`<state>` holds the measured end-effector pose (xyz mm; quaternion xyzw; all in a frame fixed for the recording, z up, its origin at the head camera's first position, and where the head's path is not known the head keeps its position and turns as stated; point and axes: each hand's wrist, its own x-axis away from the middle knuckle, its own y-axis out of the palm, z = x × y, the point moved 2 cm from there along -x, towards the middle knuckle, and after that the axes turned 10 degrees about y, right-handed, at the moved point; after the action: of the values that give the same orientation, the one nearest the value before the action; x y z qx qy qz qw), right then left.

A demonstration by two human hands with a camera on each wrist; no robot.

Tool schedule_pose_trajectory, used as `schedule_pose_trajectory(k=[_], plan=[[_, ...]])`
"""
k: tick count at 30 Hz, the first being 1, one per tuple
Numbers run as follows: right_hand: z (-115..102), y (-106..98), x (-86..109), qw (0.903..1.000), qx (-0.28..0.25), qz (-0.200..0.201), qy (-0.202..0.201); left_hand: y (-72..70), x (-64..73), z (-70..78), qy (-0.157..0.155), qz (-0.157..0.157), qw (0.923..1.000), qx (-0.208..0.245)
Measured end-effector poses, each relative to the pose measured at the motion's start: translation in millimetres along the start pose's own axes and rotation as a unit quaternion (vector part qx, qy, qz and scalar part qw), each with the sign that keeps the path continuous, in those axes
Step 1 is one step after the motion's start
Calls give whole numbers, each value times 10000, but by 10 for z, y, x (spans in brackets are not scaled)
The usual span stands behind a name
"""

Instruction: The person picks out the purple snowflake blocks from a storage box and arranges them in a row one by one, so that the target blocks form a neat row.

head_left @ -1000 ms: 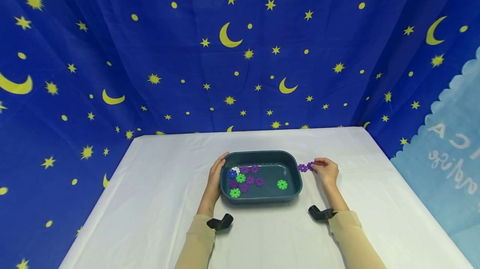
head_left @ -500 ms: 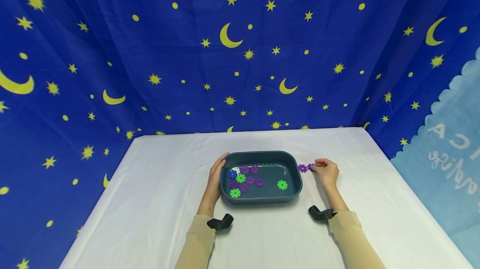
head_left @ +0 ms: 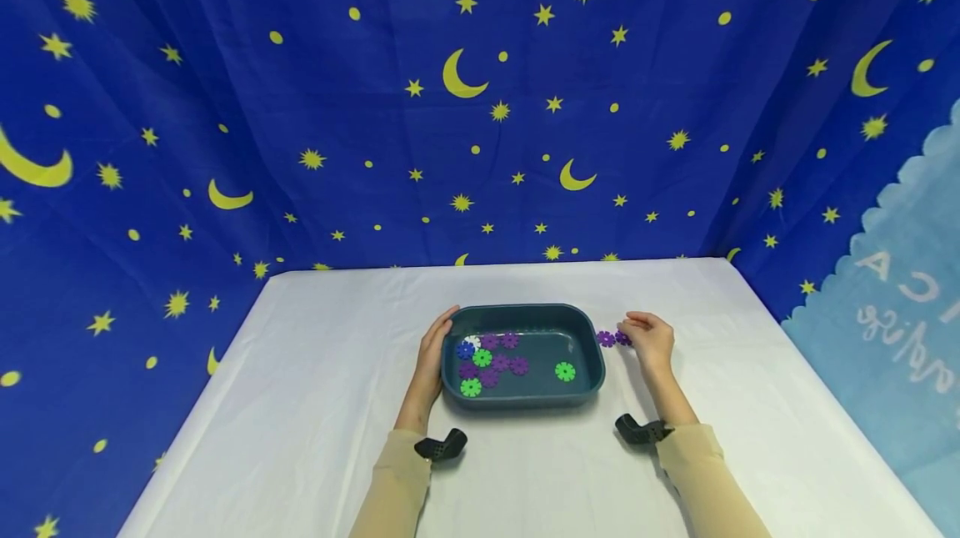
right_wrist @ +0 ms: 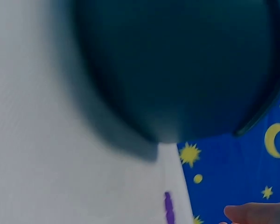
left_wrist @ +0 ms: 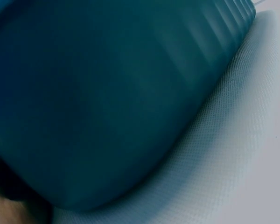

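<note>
A dark teal plastic tub (head_left: 536, 398) stands on the white table, holding purple, green, blue and white notched disc pieces, such as a green disc (head_left: 565, 371) toward its right end. My left hand (head_left: 427, 359) rests along the tub's left wall, fingers reaching to the far corner. Right of the tub, a purple notched disc (head_left: 605, 339) lies beside a second purple disc (head_left: 622, 339), partly covered by my right hand (head_left: 651, 344). In the right wrist view a fingertip (right_wrist: 252, 213) shows apart from a purple disc edge (right_wrist: 169, 210); the other fingers are out of frame.
The white-covered table (head_left: 330, 404) ends at a blue curtain (head_left: 360, 104) with yellow moons and stars, which also closes the left side. A light blue cloth (head_left: 885, 304) hangs at the right. Each wrist wears a black camera mount (head_left: 441, 444).
My right hand has lifted slightly from the second purple disc, which sits a little lower beneath the fingers. The left hand keeps its place on the tub.
</note>
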<state>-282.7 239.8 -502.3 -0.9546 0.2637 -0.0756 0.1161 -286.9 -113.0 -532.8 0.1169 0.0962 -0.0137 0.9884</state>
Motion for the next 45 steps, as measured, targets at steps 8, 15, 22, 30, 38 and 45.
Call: schedule_pose_trajectory(k=[8, 15, 22, 30, 38, 45], plan=[[-270, 65, 124, 9975, -596, -370, -10, 0, 7, -1, -5, -46, 10000, 55], [-514, 224, 294, 9935, -953, -599, -155, -3, 17, 44, -46, -149, 9998, 122], [-627, 473, 441, 9881, -965, -1178, -201, -20, 6, -3, -4, -31, 10000, 49], [-568, 727, 540, 9795, -1026, -1698, -346, -14, -2, -7, -22, -57, 10000, 74], [-434, 862, 608, 9575, -1171, -2567, -589, 3, 4, 0, 31, -58, 10000, 10], [-407, 973, 628, 9509, -354, -3072, -159, -4, -13, -1, -45, -30, 9999, 134]])
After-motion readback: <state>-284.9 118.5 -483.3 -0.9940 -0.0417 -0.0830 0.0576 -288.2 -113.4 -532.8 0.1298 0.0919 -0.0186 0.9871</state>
